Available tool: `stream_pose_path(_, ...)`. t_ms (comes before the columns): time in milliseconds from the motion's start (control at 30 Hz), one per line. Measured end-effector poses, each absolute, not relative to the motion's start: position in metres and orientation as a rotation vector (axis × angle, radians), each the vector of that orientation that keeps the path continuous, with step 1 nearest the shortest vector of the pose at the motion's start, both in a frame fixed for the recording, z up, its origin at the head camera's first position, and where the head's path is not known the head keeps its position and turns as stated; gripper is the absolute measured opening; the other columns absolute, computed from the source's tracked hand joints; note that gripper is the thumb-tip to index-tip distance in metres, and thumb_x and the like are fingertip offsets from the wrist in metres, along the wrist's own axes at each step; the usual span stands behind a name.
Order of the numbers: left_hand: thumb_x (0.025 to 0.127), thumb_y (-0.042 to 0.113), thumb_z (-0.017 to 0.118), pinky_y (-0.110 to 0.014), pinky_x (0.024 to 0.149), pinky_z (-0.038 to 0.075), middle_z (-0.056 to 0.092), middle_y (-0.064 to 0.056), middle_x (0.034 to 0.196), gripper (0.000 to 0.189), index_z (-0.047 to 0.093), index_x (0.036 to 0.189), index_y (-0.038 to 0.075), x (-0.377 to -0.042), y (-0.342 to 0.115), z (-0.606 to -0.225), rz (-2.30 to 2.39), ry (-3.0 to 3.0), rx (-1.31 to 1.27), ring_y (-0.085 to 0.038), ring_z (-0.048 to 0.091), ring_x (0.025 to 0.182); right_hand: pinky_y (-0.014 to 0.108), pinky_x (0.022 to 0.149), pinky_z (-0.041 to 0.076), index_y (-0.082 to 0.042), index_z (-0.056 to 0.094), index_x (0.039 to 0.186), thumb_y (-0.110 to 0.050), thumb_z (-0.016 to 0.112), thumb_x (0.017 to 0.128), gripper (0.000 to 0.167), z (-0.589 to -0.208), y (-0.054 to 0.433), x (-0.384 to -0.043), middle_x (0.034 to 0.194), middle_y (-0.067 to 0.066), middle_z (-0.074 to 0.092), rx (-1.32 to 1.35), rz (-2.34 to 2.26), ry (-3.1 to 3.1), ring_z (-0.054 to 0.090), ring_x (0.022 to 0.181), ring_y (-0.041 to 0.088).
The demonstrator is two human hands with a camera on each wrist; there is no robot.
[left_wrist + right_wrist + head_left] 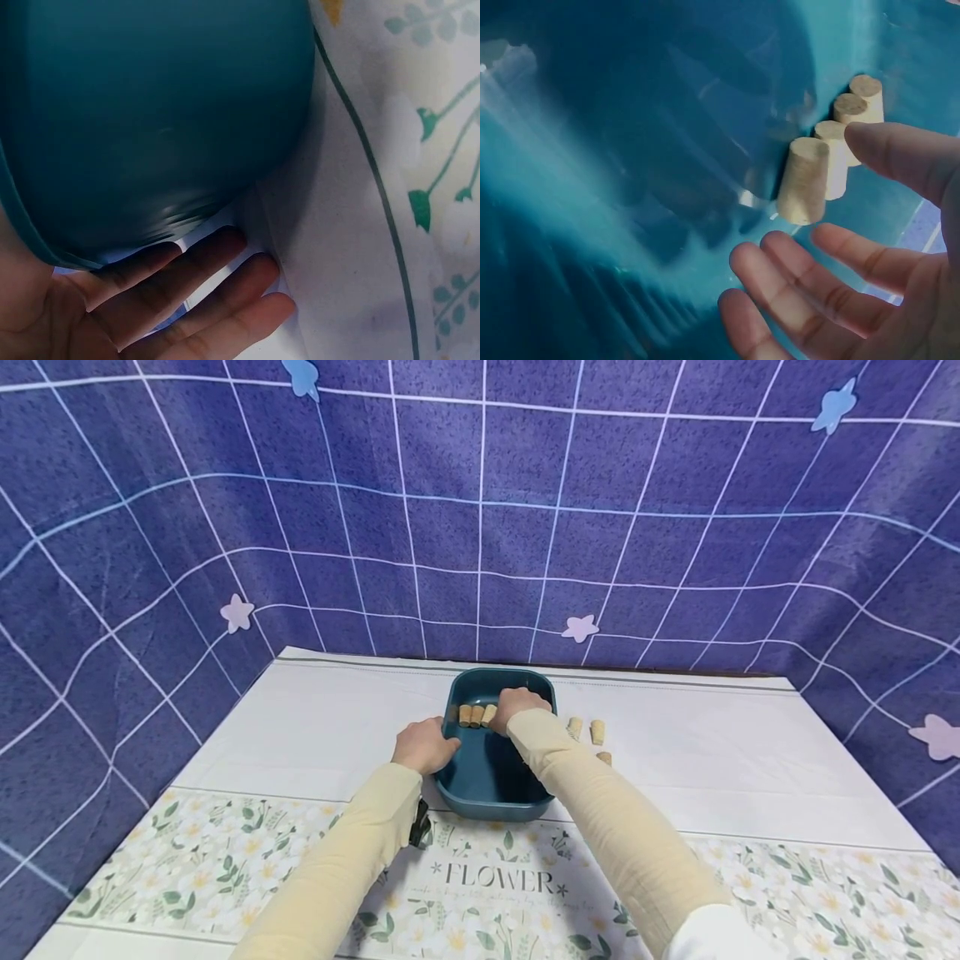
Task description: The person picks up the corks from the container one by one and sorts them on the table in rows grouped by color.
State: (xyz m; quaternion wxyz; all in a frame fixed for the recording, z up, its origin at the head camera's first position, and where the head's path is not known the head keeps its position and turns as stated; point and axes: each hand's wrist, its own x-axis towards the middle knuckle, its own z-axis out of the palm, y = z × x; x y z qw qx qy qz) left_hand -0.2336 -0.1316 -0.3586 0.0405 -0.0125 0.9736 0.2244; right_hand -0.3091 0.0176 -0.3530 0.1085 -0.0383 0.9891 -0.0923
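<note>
A deep teal plastic basin (491, 811) stands on the table. My left hand (423, 746) grips its left rim, thumb over the inside and fingers along the outer wall, as the left wrist view shows. Inside the basin, several tapered corks (804, 184) stand upright in a row near the far wall. My right hand (519, 706) reaches in at the right end of that row and hides part of it in the head view. In the right wrist view its fingers (802, 281) are spread and loosely bent beside the nearest cork, with nothing between them. The thumb tip overlaps the row.
Right of the basin, more corks lie on the white tabletop (690, 752): two side by side, one cork (604, 758) nearer, partly behind my right sleeve. A floral cloth strip (225, 843) runs along the front. A purple gridded curtain (517, 543) hangs behind and at both sides.
</note>
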Motion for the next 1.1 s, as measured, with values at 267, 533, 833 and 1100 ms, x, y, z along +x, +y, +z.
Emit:
stream_pose_path(267, 0.100, 0.022, 0.060, -0.049, 0.094, 0.052, 0.071, -0.021, 0.114, 0.038, 0.065, 0.127, -0.004, -0.234, -0.131, -0.361, 0.690, 2.987, -0.040, -0.037, 0.066, 0.104, 0.047, 0.084, 0.056, -0.010, 0.075, 0.116, -0.032, 0.073, 0.092, 0.033, -0.363, 0.016, -0.308, 0.119, 0.012, 0.071, -0.108, -0.284, 2.938, 0.068, 0.100, 0.029)
stream_pose_path(533, 0.100, 0.023, 0.060, -0.050, 0.097, 0.051, 0.068, -0.024, 0.121, 0.045, 0.060, 0.135, -0.007, -0.234, -0.131, -0.361, 0.693, 2.988, -0.034, -0.040, 0.065, 0.111, 0.047, 0.081, 0.057, -0.009, 0.076, 0.113, -0.027, 0.073, 0.091, 0.029, -0.366, 0.016, -0.305, 0.115, 0.012, 0.072, -0.125, -0.275, 3.002, 0.070, 0.099, 0.030)
stream_pose_path(833, 0.101, 0.023, 0.059, -0.051, 0.100, 0.049, 0.065, -0.026, 0.127, 0.049, 0.056, 0.139, -0.008, -0.234, -0.132, -0.360, 0.683, 2.977, -0.037, -0.042, 0.062, 0.117, 0.047, 0.084, 0.057, -0.009, 0.075, 0.118, -0.026, 0.074, 0.090, 0.032, -0.363, 0.017, -0.304, 0.120, 0.012, 0.071, -0.117, -0.242, 2.985, 0.069, 0.103, 0.030)
stream_pose_path(1100, 0.102, 0.024, 0.059, -0.051, 0.101, 0.049, 0.064, -0.026, 0.129, 0.050, 0.055, 0.140, -0.007, -0.235, -0.131, -0.360, 0.675, 2.972, -0.041, -0.042, 0.062, 0.118, 0.048, 0.086, 0.057, -0.009, 0.074, 0.121, -0.026, 0.074, 0.090, 0.034, -0.358, 0.017, -0.300, 0.121, 0.012, 0.071, -0.187, -0.219, 2.975, 0.069, 0.104, 0.031)
